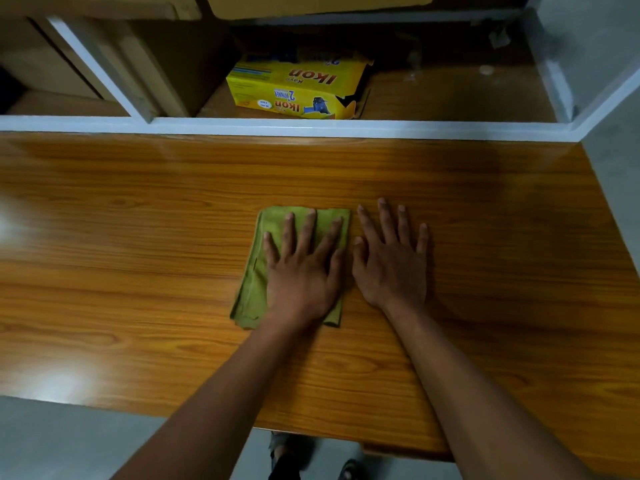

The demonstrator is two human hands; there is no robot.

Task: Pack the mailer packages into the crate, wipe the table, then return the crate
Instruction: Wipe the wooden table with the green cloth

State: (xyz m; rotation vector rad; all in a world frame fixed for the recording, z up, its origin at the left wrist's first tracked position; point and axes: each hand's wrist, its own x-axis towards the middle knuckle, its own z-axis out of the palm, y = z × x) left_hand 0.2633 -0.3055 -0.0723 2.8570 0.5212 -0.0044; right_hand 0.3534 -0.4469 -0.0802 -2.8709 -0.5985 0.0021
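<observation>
You are pressing the green cloth (277, 271) flat under your open left hand (304, 268) (right hand (391, 261) also open, on the bare table (138, 237)); keep pressure even, overlapping strokes.

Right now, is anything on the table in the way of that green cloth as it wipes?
Nothing visible. The left hand presses flat on the green cloth; the right hand lies flat on the table beside it.
</observation>
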